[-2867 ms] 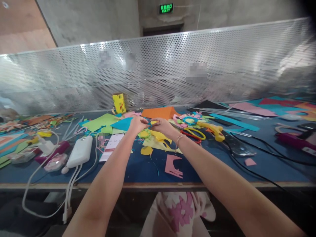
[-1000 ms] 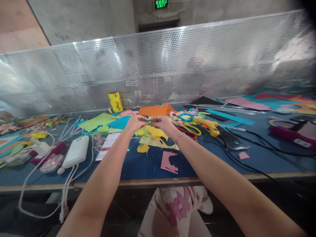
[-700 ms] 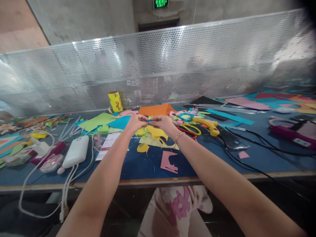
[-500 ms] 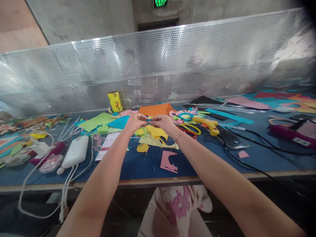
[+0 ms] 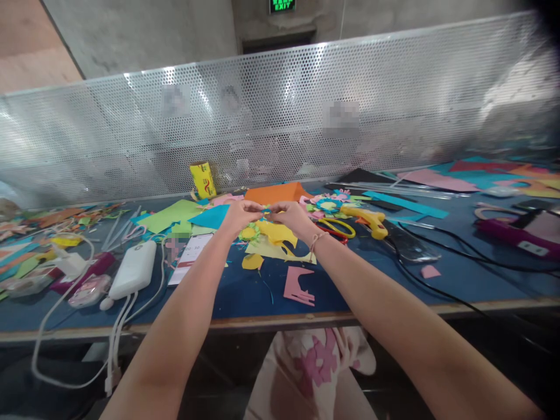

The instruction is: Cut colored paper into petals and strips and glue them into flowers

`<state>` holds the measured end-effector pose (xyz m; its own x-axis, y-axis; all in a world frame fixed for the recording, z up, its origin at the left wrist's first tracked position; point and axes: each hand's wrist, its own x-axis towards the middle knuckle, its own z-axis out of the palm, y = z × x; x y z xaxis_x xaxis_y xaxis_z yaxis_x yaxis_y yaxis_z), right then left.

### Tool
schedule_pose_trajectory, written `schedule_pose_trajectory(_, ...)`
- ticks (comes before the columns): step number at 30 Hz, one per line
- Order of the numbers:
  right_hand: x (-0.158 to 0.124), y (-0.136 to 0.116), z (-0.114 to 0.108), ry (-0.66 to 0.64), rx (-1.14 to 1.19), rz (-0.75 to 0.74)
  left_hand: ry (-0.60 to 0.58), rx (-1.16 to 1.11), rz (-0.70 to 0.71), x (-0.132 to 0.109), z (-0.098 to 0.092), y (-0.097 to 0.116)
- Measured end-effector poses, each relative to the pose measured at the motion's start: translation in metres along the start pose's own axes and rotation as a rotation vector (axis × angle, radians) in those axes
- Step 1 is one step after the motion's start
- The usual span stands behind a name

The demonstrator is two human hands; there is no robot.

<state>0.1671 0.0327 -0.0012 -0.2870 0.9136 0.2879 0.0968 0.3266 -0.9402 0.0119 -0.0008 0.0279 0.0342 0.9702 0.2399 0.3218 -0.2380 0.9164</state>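
Observation:
My left hand (image 5: 241,216) and my right hand (image 5: 291,216) meet above the middle of the table. Fingertips of both pinch a small blue paper piece (image 5: 265,212) with a bit of yellow at its centre; its exact shape is too small to make out. Just below the fingers lie a green fringed paper flower (image 5: 249,234) with a yellow middle and a cut yellow sheet (image 5: 277,234). Nearer the table edge are a yellow paper scrap (image 5: 252,262) and a pink cut-out sheet (image 5: 299,284). Beyond the hands stands folded orange paper (image 5: 275,193).
A yellow glue gun (image 5: 365,219) and yellow-and-red-handled scissors (image 5: 339,228) lie right of my hands. Left are a phone (image 5: 190,259) and a white power bank (image 5: 133,270) with trailing cables. A yellow box (image 5: 202,179) stands by the perforated metal screen (image 5: 280,116).
The blue paper piece has turned between my fingers, so some yellow at its centre shows. My fingertips have parted slightly; both arms stay nearly still.

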Motion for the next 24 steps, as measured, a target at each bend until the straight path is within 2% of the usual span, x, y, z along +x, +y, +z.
schedule_pose_trajectory(5, 0.001, 0.001, 0.0, 0.018, -0.065, -0.035, 0.01, 0.008, 0.053, 0.002, 0.001, -0.003)
schedule_pose_trajectory(11, 0.004, 0.004, 0.003, -0.014, 0.02, -0.06, 0.029, -0.063, 0.068, 0.003, 0.004, -0.005)
schedule_pose_trajectory(18, 0.0, -0.002, 0.001, 0.006, 0.184, -0.089, 0.042, -0.205, 0.033, -0.005, 0.008, 0.003)
schedule_pose_trajectory(24, 0.0, -0.006, 0.001, -0.089, 0.348, 0.041, -0.008, -0.456, -0.073, -0.003, 0.005, 0.002)
